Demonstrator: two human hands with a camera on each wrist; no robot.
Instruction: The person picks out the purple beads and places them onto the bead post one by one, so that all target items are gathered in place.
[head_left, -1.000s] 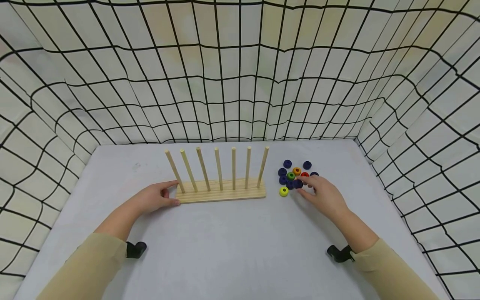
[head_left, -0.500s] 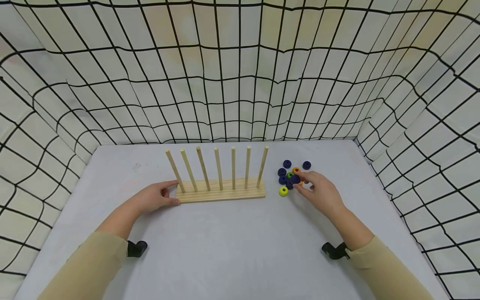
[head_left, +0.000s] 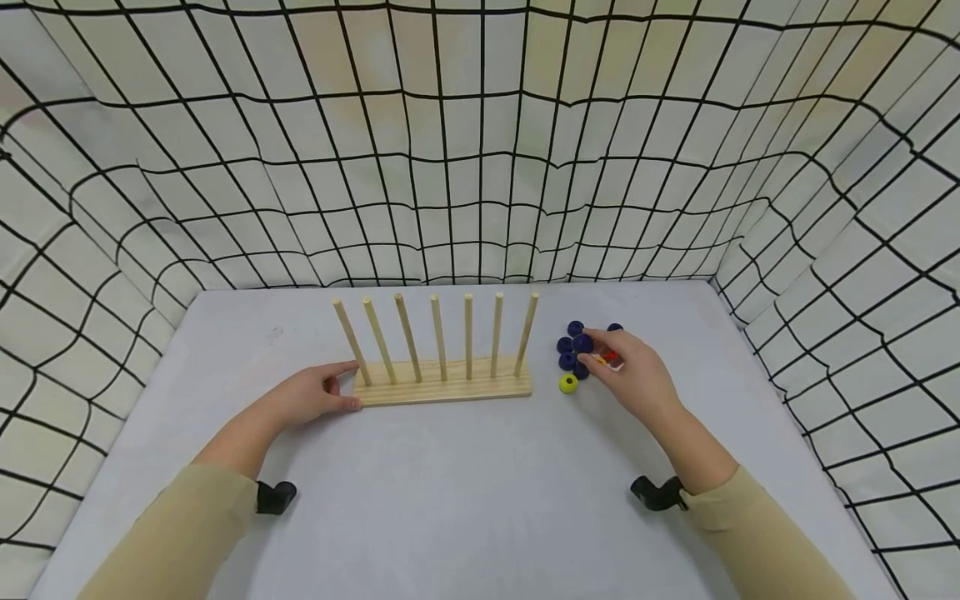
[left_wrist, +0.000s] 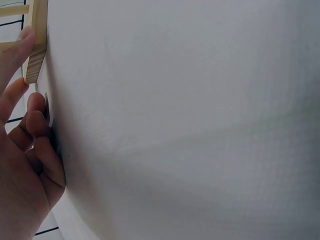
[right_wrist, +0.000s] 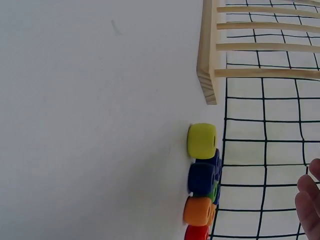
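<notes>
Obscuring red bead partly: right hand

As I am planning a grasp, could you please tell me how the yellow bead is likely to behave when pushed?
The yellow bead sits with its hole facing up, so a push would probably slide it. Tipped onto its rounded side, it might roll. Small compared with the right hand, it is likely light.

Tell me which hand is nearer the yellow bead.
Right. The right hand is close to the yellow bead, on its right, pinching a dark blue bead; the left hand is farther off, gripping the left end of the pegged board.
</notes>
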